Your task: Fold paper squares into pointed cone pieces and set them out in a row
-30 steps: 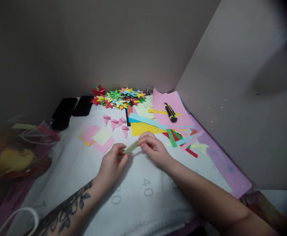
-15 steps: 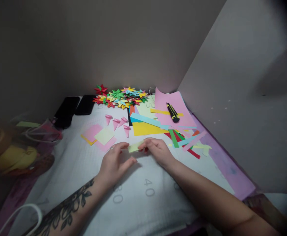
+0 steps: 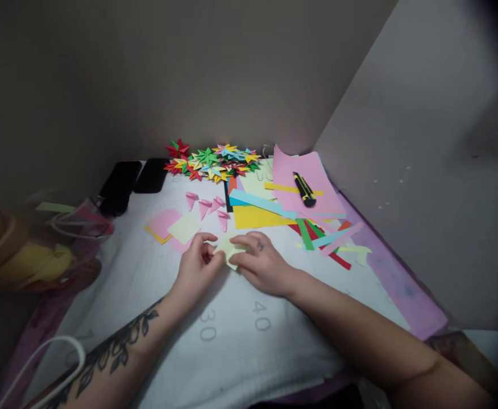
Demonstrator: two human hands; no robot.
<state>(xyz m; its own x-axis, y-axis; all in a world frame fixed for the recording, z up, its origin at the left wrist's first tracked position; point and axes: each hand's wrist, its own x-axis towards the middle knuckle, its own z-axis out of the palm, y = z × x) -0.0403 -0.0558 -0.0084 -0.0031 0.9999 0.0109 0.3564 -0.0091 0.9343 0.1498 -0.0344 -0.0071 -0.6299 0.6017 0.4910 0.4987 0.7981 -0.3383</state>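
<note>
A small pale yellow-green paper piece (image 3: 228,249) is held between my two hands, low over the white sheet with printed numbers. My left hand (image 3: 201,260) pinches its left side with thumb and curled fingers. On its right side, my right hand (image 3: 262,262) grips the paper between thumb and fingers; part of the paper is hidden behind those fingers. Just beyond lie several folded pink paper pieces (image 3: 204,208). Left of them are flat paper squares: a pale green one (image 3: 184,229) on top of pink ones (image 3: 164,220) and a yellow edge.
Folded paper stars (image 3: 210,162) pile against the back wall. A utility knife (image 3: 304,190) rests on pink sheets (image 3: 285,176), near coloured paper strips (image 3: 330,244). Two black phone-like objects (image 3: 150,175) lie back left. A yellow-brown object (image 3: 23,255) stands at the left edge, beside a white cable (image 3: 72,343).
The paper has turned from a narrow, flat-looking strip to a tilted, broader piece. My left thumb has closed onto it, and my right hand has shifted its grip. The view has tilted slightly.
</note>
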